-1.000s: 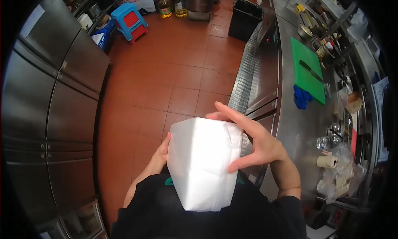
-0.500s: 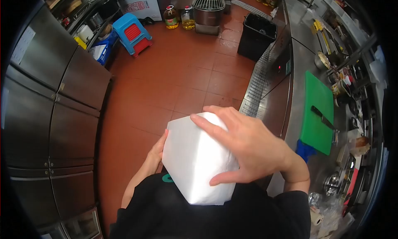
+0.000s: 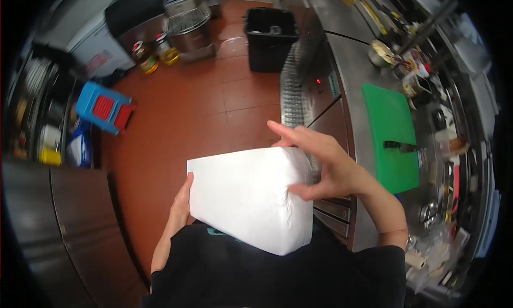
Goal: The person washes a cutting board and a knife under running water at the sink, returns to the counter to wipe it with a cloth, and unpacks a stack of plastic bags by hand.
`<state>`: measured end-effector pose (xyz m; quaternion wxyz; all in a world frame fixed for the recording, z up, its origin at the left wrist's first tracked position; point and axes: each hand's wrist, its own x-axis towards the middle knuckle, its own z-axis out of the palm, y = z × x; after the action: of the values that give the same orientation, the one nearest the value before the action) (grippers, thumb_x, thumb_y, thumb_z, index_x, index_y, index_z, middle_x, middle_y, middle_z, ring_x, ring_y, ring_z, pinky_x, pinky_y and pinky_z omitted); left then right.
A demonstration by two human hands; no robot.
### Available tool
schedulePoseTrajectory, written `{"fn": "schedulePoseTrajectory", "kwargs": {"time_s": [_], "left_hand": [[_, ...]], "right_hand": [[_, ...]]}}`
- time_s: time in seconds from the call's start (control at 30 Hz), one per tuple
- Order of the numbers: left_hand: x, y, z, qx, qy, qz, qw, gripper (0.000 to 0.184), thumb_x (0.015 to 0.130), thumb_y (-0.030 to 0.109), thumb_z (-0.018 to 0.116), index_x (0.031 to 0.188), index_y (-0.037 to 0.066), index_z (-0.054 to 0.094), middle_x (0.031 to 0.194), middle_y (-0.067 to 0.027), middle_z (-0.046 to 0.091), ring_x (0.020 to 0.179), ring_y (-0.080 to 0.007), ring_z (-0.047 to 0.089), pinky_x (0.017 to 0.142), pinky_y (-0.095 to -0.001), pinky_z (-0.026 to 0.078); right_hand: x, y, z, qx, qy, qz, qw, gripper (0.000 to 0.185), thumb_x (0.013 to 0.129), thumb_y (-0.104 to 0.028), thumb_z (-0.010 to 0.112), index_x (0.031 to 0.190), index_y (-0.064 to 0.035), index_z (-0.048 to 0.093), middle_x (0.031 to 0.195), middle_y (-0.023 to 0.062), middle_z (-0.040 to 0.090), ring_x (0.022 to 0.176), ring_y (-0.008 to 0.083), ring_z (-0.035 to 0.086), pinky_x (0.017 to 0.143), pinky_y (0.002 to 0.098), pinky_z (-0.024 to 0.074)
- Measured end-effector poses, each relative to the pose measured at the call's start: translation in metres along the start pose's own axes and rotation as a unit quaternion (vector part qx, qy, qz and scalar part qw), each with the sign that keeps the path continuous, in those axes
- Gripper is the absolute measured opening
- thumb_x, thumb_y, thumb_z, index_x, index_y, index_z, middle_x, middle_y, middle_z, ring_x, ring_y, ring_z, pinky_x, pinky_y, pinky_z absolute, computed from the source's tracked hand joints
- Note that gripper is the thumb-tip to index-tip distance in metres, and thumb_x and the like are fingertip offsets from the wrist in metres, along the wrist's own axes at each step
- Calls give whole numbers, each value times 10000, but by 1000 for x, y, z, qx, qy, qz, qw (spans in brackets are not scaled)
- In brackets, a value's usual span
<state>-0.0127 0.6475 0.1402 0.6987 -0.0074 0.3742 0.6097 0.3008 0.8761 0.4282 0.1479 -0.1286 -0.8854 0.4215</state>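
Note:
A white, block-shaped package (image 3: 235,193) with a smooth face and a creased right end is held in front of my chest. My left hand (image 3: 183,198) grips its left edge; the fingers beneath or behind it are hidden. At the right end is my right hand (image 3: 326,163), its fingers spread apart. The right thumb touches the creased side, while the index finger is raised off the top corner. What the package contains cannot be seen.
Along the right runs a steel counter (image 3: 357,121) with a green cutting board (image 3: 387,115) and a knife (image 3: 398,145). A black bin (image 3: 271,43) stands ahead. On the left are a blue step stool (image 3: 99,102), oil bottles (image 3: 145,59) and steel cabinets (image 3: 80,217).
The view has swung to the right. The package has turned, showing more of its broad face. My right hand has loosened from around its end, the index finger lifting away.

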Motion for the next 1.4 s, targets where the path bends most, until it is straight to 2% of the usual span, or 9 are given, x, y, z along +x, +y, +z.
{"fn": "schedulePoseTrajectory", "kwargs": {"time_s": [0.17, 0.3, 0.4, 0.5, 0.6, 0.83, 1.0, 1.23, 1.4], "left_hand": [[103, 76, 49, 62, -52, -67, 994, 681, 839, 527, 595, 1319, 62, 465, 1285, -131, 536, 1178, -272, 522, 969, -459, 460], [175, 98, 89, 101, -69, -127, 984, 680, 844, 528, 588, 1322, 61, 461, 1287, -132, 534, 1179, -272, 521, 970, -459, 459], [227, 106, 117, 121, -72, -150, 979, 680, 847, 529, 582, 1324, 60, 458, 1289, -133, 533, 1180, -272, 520, 970, -459, 459], [280, 109, 148, 134, -67, -163, 975, 679, 851, 529, 577, 1325, 60, 456, 1291, -133, 531, 1181, -273, 520, 970, -459, 458], [337, 111, 193, 159, -69, -170, 970, 678, 854, 530, 571, 1327, 59, 453, 1292, -134, 530, 1182, -273, 519, 971, -459, 458], [446, 88, 307, 183, -90, -199, 959, 676, 862, 532, 558, 1332, 58, 447, 1296, -136, 527, 1185, -273, 517, 972, -460, 456], [517, 88, 363, 198, -99, -213, 952, 675, 868, 533, 549, 1335, 57, 442, 1299, -137, 524, 1186, -274, 515, 972, -460, 456], [660, 107, 421, 232, -112, -257, 931, 673, 876, 534, 536, 1340, 56, 436, 1303, -139, 521, 1189, -274, 513, 973, -460, 454], [796, 129, 489, 297, -167, -313, 886, 672, 882, 535, 526, 1343, 55, 432, 1306, -140, 518, 1190, -275, 512, 974, -460, 453]], "right_hand": [[28, 37, -41, 22, 128, 49, 990, 682, 633, -14, 654, 1302, -38, 521, 923, 89, 668, 897, 207, 635, 824, 316, 485], [26, 71, -66, 30, 162, 106, 981, 670, 664, -61, 672, 1309, -24, 496, 1039, 115, 644, 956, 222, 610, 857, 330, 464], [21, 100, -76, 22, 227, 63, 972, 777, 704, -264, 746, 1365, -32, 411, 1167, 145, 547, 1053, 292, 529, 905, 385, 405], [16, 127, -111, -39, 193, 120, 973, 1162, 509, -540, 834, 1392, 21, 327, 1382, 229, 363, 1231, 366, 380, 1014, 479, 307], [8, 167, -151, -98, 237, 117, 960, 1109, 518, -584, 801, 1366, -13, 373, 1387, 204, 337, 1248, 390, 348, 1056, 480, 249], [-17, 249, -247, -95, 381, 62, 918, 868, 550, -509, 827, 1192, -31, 493, 1325, 218, 427, 1195, 408, 418, 1026, 496, 314], [-13, 287, -308, -132, 413, 131, 891, 787, 594, -534, 810, 1138, -51, 510, 1340, 215, 443, 1179, 354, 459, 976, 437, 366], [4, 346, -354, -149, 481, 191, 842, 673, 681, -502, 770, 1098, -33, 526, 1324, 240, 460, 1223, 393, 432, 1001, 475, 347], [42, 386, -386, -186, 555, 239, 775, 700, 633, -336, 825, 1176, -31, 505, 1390, 242, 400, 1270, 419, 388, 1027, 533, 314]]}}
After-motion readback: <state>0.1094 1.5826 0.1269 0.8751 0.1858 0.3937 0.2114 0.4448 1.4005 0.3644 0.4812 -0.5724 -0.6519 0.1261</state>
